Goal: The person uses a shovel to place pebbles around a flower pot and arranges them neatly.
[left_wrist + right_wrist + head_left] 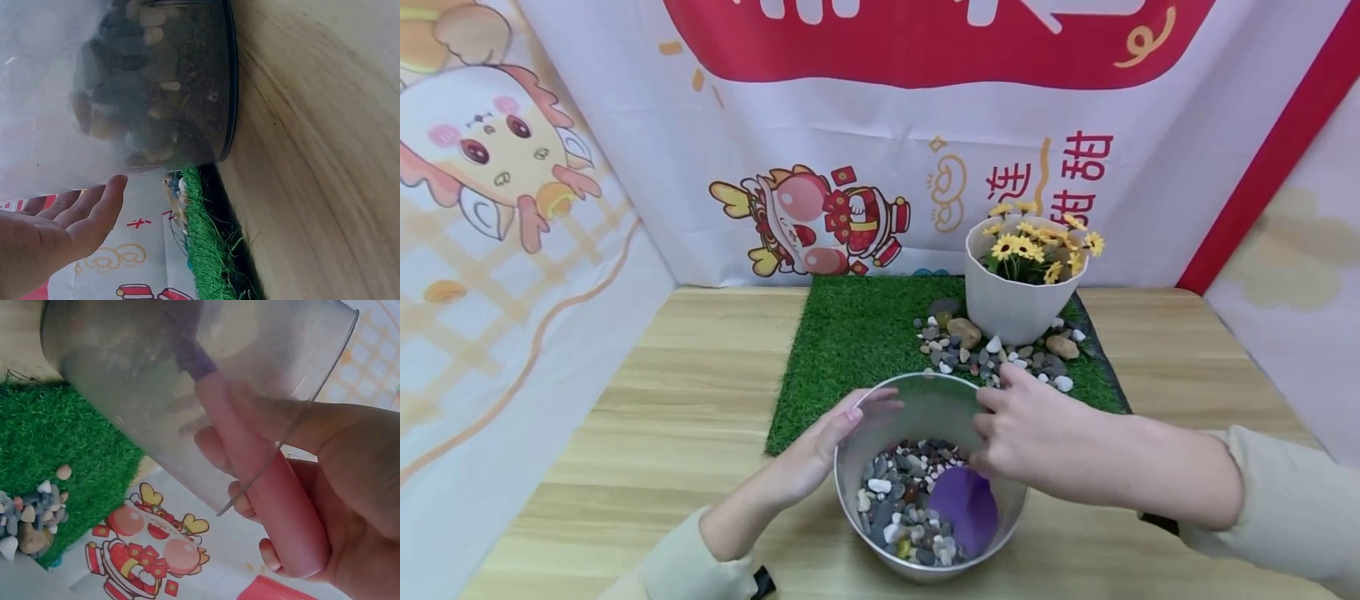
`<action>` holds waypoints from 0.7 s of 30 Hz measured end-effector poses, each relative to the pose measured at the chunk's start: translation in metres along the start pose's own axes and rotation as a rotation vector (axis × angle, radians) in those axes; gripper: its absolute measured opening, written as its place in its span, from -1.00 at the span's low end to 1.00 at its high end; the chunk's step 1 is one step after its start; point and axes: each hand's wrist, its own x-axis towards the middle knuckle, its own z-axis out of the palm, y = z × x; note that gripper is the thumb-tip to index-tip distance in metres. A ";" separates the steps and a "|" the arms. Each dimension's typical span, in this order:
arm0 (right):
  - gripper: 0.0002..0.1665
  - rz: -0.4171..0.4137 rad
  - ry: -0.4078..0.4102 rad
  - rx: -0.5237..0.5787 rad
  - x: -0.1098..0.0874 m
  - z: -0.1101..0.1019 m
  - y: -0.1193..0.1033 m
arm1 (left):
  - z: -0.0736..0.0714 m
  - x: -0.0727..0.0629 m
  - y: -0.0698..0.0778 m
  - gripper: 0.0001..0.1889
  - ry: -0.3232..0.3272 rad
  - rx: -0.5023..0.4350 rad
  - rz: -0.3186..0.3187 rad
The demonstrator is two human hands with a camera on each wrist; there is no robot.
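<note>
A clear plastic bucket stands on the table with mixed pebbles in its bottom. My right hand grips the pink handle of a small trowel at the bucket's right side. The trowel's purple blade is down inside, against the pebbles on the right. At the bucket's left, my left hand rests along the outer wall, its fingers fairly straight against the plastic. Part of the blade appears only dimly through the wall in the right wrist view.
Behind the bucket lies a green turf mat. A white pot of yellow flowers stands on its far right, with loose stones around the base. Printed cloth hangs behind the wooden table.
</note>
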 end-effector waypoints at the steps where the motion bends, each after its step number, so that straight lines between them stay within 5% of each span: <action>1: -0.71 -0.002 0.006 0.015 -0.001 0.001 0.000 | 0.001 -0.001 -0.001 -0.42 -0.004 -0.006 -0.002; 21: -0.79 0.072 0.311 0.306 -0.005 0.017 0.001 | -0.002 0.000 -0.005 -0.41 -0.019 -0.015 0.001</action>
